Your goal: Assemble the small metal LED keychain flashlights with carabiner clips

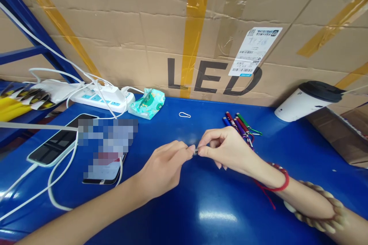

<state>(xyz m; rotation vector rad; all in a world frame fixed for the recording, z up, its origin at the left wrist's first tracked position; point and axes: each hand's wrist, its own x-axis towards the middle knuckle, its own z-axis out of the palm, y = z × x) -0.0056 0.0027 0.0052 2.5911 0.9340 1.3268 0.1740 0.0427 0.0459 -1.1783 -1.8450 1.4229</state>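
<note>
My left hand [168,166] and my right hand [222,147] meet above the blue tabletop [218,199], both pinched closed. Between their fingertips is a small dark-and-silver piece [196,152], mostly covered, so its kind cannot be made out. Behind my right hand lie several slim metallic tubes [239,122] in red, blue, purple and green, with thin cords or clips at their ends; my hand hides part of them. Farther back on the table, a white wire clip [184,115] shaped like a safety pin lies by itself.
Two phones, a pale-cased one [57,143] and a lit one [107,172], lie left among white cables. A power strip [100,101] and a teal tissue pack [148,103] stand behind. A lidded paper cup [304,101] leans right. Large cardboard boxes [161,19] wall the back.
</note>
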